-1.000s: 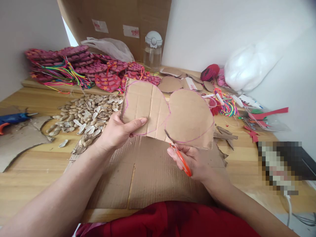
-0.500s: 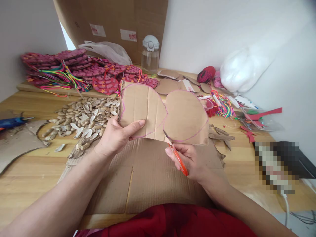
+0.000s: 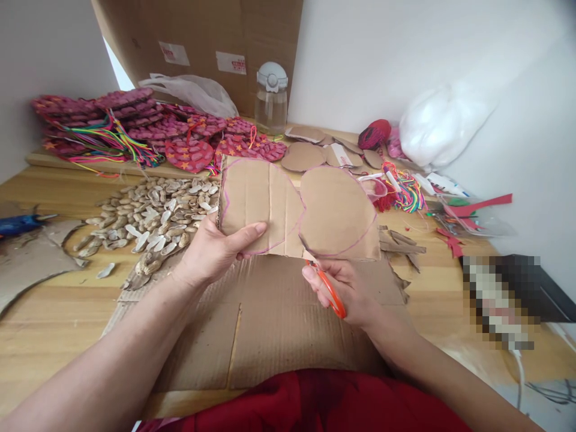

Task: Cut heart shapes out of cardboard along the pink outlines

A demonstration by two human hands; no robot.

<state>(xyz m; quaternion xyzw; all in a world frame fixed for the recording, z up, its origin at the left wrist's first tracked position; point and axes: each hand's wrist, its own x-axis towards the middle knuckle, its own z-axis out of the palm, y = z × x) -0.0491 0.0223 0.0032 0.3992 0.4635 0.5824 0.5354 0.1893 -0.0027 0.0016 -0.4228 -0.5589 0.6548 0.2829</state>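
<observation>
A piece of cardboard with two heart outlines drawn in purple is held up in front of me. My left hand grips its lower left side, thumb on the face and fingers behind. In my right hand are orange-handled scissors, their blades at the lower edge of the cardboard, near the outline of the right heart. A notch runs between the two hearts. Part of the blades is hidden by the cardboard. Beneath lies a large flat cardboard sheet on the wooden table.
Peanut shells are heaped at left, near a blue glue gun. Behind stand decorated pink hearts, a bottle and cut cardboard shapes. Coloured cords and cardboard scraps lie at right.
The scissors have shifted slightly right along the lower edge, and their blades show less above it. The left hand keeps its grip, and the whole view has moved a little.
</observation>
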